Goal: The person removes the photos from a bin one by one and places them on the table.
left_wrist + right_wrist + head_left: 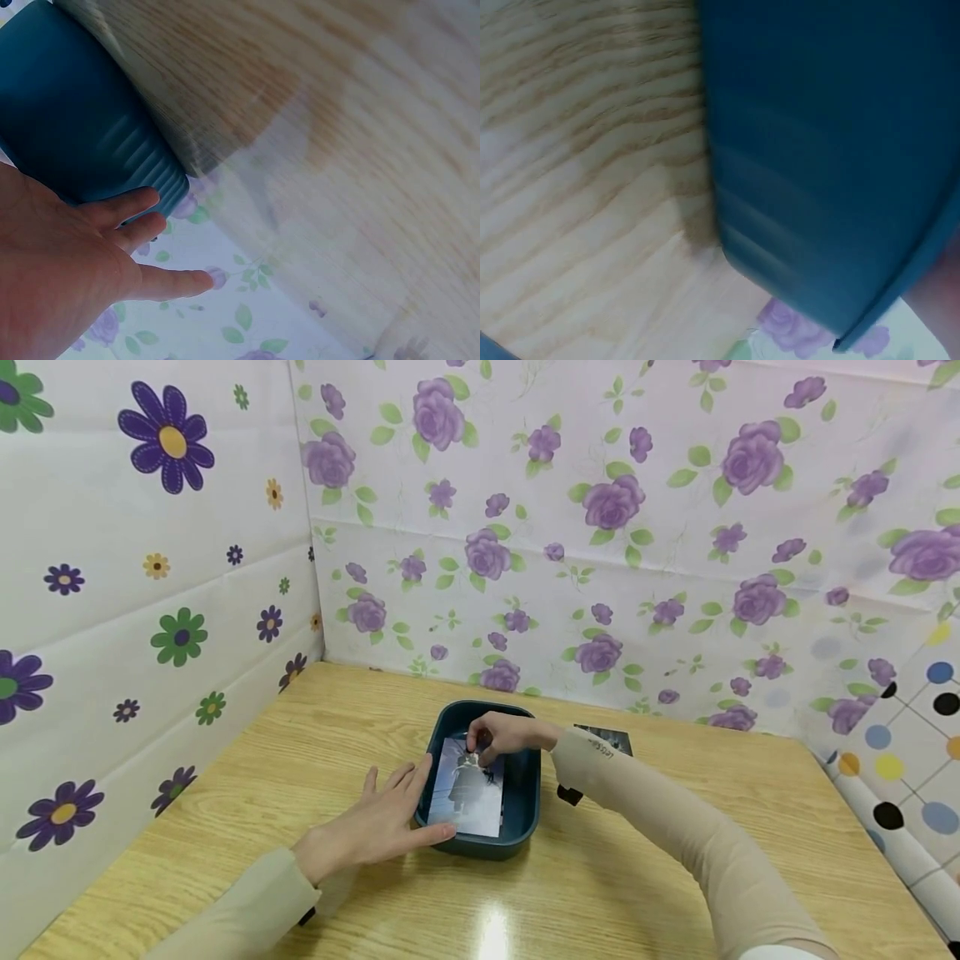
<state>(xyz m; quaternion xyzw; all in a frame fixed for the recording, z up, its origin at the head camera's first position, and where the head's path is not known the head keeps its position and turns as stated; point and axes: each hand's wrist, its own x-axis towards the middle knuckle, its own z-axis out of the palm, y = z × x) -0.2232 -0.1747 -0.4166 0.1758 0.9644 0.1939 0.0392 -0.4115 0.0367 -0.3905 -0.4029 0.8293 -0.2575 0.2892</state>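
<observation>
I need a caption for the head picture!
Right hand over a picture inside a dark bin, left hand at its edge.

From where I stood, the one bit of writing I could pick out was a short line of dark lettering [601,748] on the person's pale right sleeve [667,814], close to the cuff [566,762]. It ran at a slant along the fabric in small characters, too small for me to make out the word with any certainty.
</observation>
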